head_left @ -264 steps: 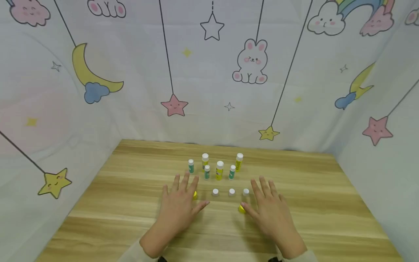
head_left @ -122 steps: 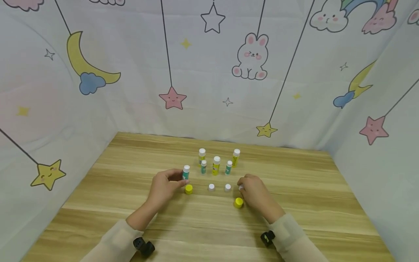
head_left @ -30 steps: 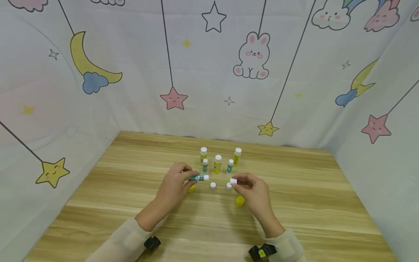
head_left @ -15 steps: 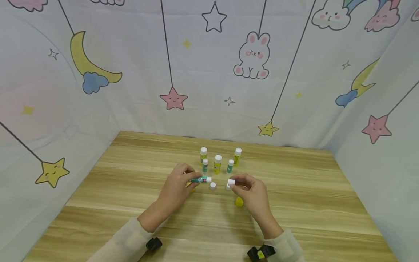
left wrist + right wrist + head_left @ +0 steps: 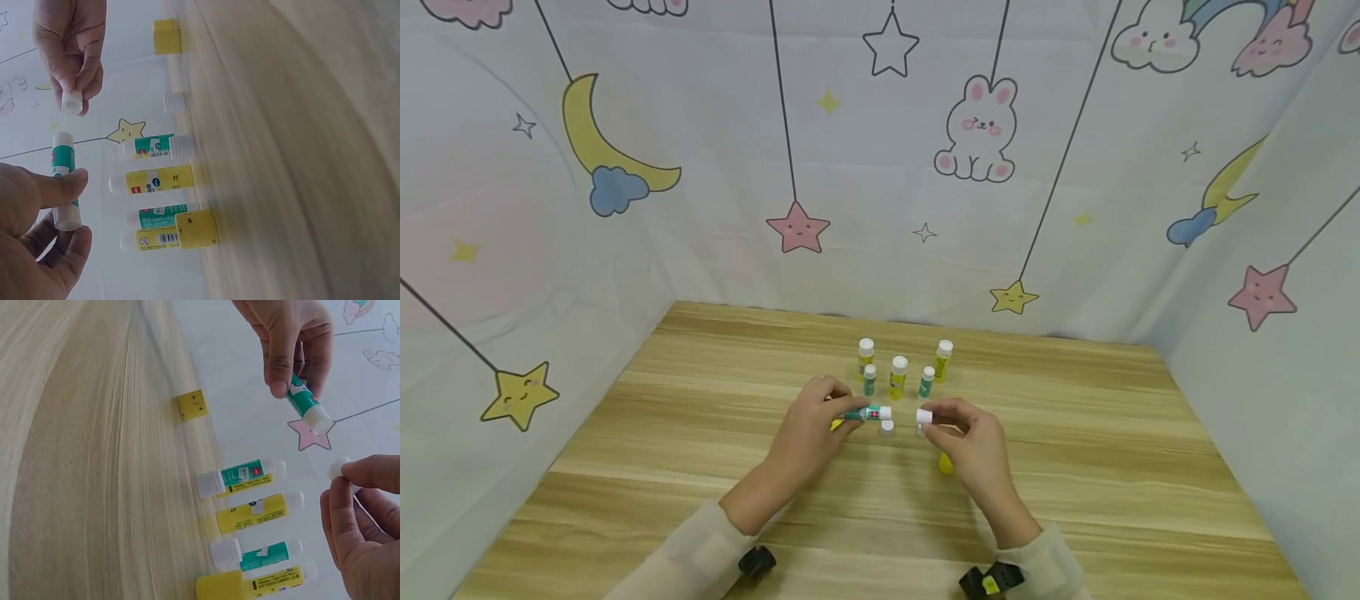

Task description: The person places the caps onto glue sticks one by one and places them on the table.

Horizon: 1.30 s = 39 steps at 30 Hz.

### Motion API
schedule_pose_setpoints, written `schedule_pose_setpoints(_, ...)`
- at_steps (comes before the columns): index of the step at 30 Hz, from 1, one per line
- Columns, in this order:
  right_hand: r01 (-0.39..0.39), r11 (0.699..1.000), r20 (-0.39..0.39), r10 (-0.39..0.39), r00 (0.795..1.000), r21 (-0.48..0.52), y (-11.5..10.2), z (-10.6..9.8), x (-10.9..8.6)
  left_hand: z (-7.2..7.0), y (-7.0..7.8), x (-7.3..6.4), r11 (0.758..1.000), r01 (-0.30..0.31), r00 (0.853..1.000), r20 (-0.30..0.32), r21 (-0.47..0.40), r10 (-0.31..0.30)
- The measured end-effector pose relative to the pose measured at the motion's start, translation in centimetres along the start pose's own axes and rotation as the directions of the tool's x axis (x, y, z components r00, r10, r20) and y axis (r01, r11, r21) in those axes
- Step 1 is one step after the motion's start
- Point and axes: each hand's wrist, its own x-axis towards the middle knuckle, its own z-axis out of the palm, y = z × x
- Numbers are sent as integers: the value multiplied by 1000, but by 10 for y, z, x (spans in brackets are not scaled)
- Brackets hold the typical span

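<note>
We count six glue sticks: three green [image 5: 63, 156] and three yellow [image 5: 897, 385]. We also see five separate caps, three white [image 5: 887, 428] and two yellow [image 5: 946, 464], plus two hands [image 5: 808, 423], two black wrist cameras [image 5: 757, 562] and one table [image 5: 865, 533].

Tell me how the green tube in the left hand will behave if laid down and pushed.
The green tube would probably roll, being round and straight-sided. It seems stiff, showing no bend in the left hand. Being slim, it is likely light.

sleeves [image 5: 685, 550]: cream, long | left-wrist device [image 5: 757, 562]: black, blocky | right-wrist device [image 5: 1006, 575]: black, yellow patch [image 5: 991, 586]
</note>
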Motion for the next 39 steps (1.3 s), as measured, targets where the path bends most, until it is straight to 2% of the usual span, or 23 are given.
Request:
schedule_pose_setpoints(8,-12,1000,-6,12,1000,8,0,3,-1,2,2,2,1000,-23,1000,-12,-11,23)
schedule_pose_setpoints(26,-26,998,26,25,999,51,-3,9,-5,4,9,4,1000,-22,1000,2,-22,22)
schedule_pose_setpoints(39,-16,999,34,14,999,40,-3,12,-4,8,10,5,1000,-31,999,-6,-3,31)
